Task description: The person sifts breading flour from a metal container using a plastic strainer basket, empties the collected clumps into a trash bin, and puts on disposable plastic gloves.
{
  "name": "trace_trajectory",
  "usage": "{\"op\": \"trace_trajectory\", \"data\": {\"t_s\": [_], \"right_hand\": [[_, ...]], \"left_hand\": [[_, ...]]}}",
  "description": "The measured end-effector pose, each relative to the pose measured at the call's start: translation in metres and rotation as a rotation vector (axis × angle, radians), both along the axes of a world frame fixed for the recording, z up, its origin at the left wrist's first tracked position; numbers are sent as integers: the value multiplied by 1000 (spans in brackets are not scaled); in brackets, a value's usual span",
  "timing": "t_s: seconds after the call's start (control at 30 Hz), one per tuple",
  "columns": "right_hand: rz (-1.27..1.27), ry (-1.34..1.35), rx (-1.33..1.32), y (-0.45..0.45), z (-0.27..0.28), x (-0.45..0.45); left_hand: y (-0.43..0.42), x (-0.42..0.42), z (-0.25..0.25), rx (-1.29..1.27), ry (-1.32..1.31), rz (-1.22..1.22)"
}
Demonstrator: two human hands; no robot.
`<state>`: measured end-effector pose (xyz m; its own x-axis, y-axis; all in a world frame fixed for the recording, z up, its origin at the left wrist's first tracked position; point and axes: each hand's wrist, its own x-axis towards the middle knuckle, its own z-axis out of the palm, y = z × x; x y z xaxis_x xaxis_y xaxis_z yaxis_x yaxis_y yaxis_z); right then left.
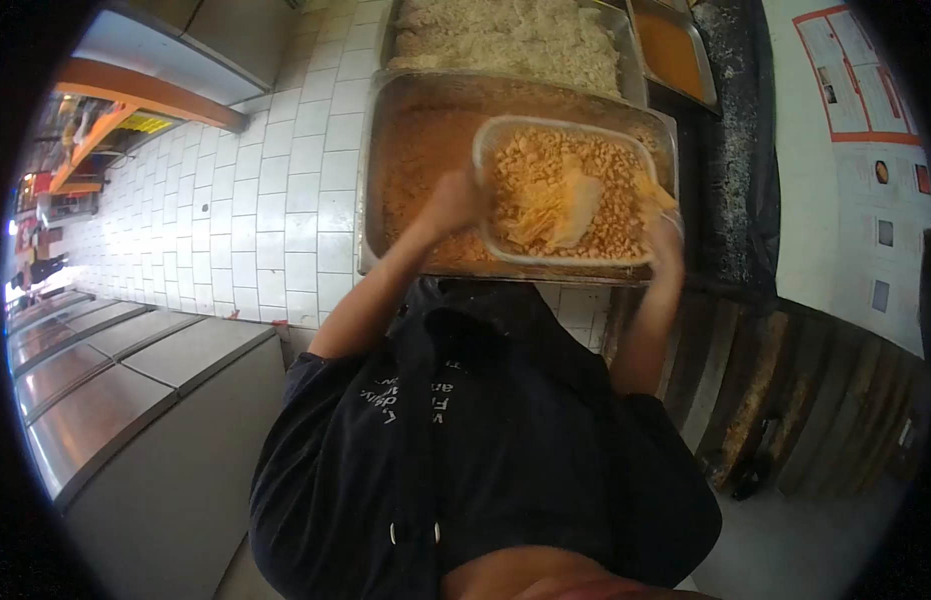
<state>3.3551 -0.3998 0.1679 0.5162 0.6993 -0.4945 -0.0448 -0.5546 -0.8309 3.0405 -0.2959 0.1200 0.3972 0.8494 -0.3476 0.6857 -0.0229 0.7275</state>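
A pale-rimmed tray (566, 260) holds many small orange-brown crumbly bits. Across its middle lies a larger, pale yellow, flaky-looking piece (576, 210). The tray sits inside a wide metal pan (370, 215), over orange-brown powder (416, 150). Close against the tray's left rim is my left hand (454, 207), smeared by motion, its fingers not distinct. My right hand (666, 245) grips the tray's right rim. Something yellow (650, 190) shows at its fingertips, inside the rim; whether this is coated fingers or a food piece I cannot tell.
Behind the wide pan stands a tray of pale, crumb-coated pieces (506, 35). A smaller metal container of orange liquid (674, 50) is at the back right, beside a dark, speckled surface (734, 150). Metal counters (116, 390) stand left, over white floor tiles (306, 190). Printed sheets (866, 75) hang at right.
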Motion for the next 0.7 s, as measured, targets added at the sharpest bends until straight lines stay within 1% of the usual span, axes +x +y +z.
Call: {"op": "trace_trajectory", "data": {"t_s": [0.03,0.07,0.1,0.13,0.17,0.2,0.23,0.27,0.3,0.33,0.37,0.4,0.43,0.5,0.53,0.57,0.6,0.63,0.67,0.7], "right_hand": [[60,-345,-185,7,2,-21],[99,-664,-415,17,15,-52],[69,-723,-460,22,-18,-53],[35,-719,-441,23,-52,-39],[8,-677,-404,17,-66,-25],[-14,-594,-335,8,-65,-6],[-27,-478,-247,0,-42,1],[-24,-206,-142,-8,-1,-1],[-19,61,-42,-12,19,2],[-16,101,5,-13,13,7],[-20,100,-5,-14,7,-3],[-119,-91,-105,-8,-4,-22],[-209,-151,-105,-13,-66,12],[-390,-273,-102,-23,-185,76],[-125,-458,-204,-21,-143,70],[-110,-347,-139,-21,-98,60],[-97,-233,-80,-21,-52,49],[19,-127,80,-28,-42,64],[-22,-123,76,-23,-25,48],[-63,-119,66,-19,-12,27]], "left_hand": [[11,-15,8,-5,-10,-4],[22,-36,14,-33,-77,95],[26,-44,17,-62,-137,191],[24,-41,17,-65,-134,184],[22,-38,19,-14,-118,-28],[19,-28,16,39,-96,-238],[4,-4,12,242,72,-260],[-10,17,2,445,239,-279],[-11,14,-12,443,246,-274],[-9,13,-28,382,78,-188],[-1,5,-34,280,-13,-73],[8,-2,-40,188,-111,49],[11,-9,-31,187,-111,41],[16,-19,-10,120,-282,180],[17,-15,-31,249,189,-236],[7,2,-34,258,191,-243],[-13,27,-30,179,-33,-101],[-24,41,-28,94,-259,44],[-15,39,-33,97,-264,42],[0,27,-40,67,-174,24]]}}
